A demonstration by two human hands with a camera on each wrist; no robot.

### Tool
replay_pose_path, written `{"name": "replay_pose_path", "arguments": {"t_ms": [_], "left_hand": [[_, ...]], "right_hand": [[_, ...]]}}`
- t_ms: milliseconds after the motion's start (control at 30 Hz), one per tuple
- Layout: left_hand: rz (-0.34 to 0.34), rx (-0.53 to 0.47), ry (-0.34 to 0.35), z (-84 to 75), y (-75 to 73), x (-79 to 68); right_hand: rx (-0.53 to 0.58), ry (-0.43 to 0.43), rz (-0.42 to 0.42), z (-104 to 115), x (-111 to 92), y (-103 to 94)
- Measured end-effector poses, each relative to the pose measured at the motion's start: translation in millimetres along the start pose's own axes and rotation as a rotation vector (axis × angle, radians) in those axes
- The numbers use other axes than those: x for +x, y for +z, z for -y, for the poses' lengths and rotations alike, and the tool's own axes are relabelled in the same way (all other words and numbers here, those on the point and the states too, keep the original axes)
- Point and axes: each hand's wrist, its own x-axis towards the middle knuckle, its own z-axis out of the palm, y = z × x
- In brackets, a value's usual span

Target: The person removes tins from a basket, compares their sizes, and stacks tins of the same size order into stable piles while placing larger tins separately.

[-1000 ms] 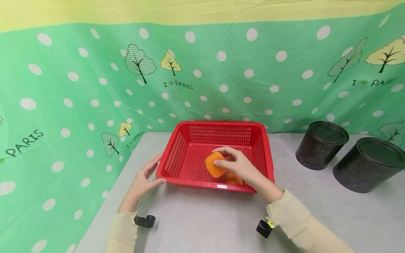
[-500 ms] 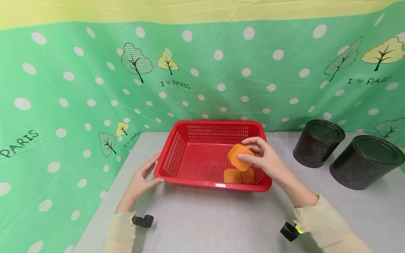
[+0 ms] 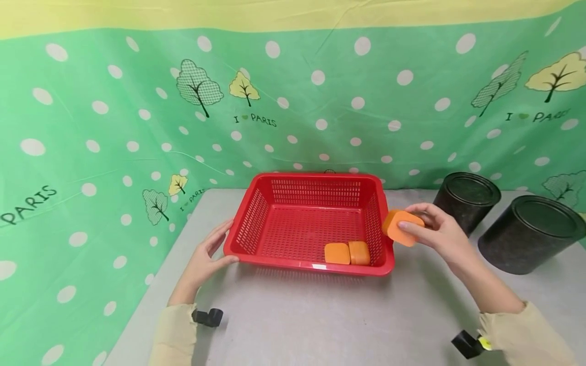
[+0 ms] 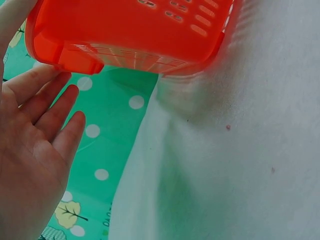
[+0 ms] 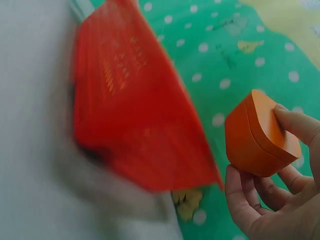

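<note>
Clamping an orange box [image 5: 255,137] with right fingers [image 5: 239,197], left fingers [image 4: 62,107] spread against the red basket [image 3: 297,223].

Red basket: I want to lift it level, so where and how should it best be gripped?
Likely by the rim of the red basket, one hand at each short side, coming from outside: the walls slope inward beneath it, leaving a lip for fingers. The left hand is at the left end; the right hand holds an orange box and should put that down first.
</note>
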Motion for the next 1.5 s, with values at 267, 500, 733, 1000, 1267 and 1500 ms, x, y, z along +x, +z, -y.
{"name": "replay_pose_path", "arguments": {"t_ms": [267,500,733,1000,1267,1500], "left_hand": [[-0.002,0.011,-0.006,-1.5,-1.0,-0.6],[-0.003,0.010,-0.035,-2.7,-1.0,-0.6],[-0.008,0.010,-0.040,-2.1,-0.8,-0.4],[-0.009,0.009,-0.031,-2.7,-1.1,-0.6],[-0.009,0.005,-0.030,-3.8,-0.2,-1.0],[-0.012,0.012,-0.020,-2.9,0.4,-0.8]], "right_hand": [[-0.187,0.140,-0.003,-38.8,-1.5,-28.2],[-0.323,0.204,0.033,-68.3,0.5,-44.6],[-0.431,0.207,0.018,-87.7,2.9,-48.9],[-0.475,0.175,-0.044,-94.8,2.4,-49.8],[-0.454,0.115,-0.101,-87.7,-3.2,-55.1],[-0.403,0.059,-0.161,-73.5,-6.4,-56.9]]}}
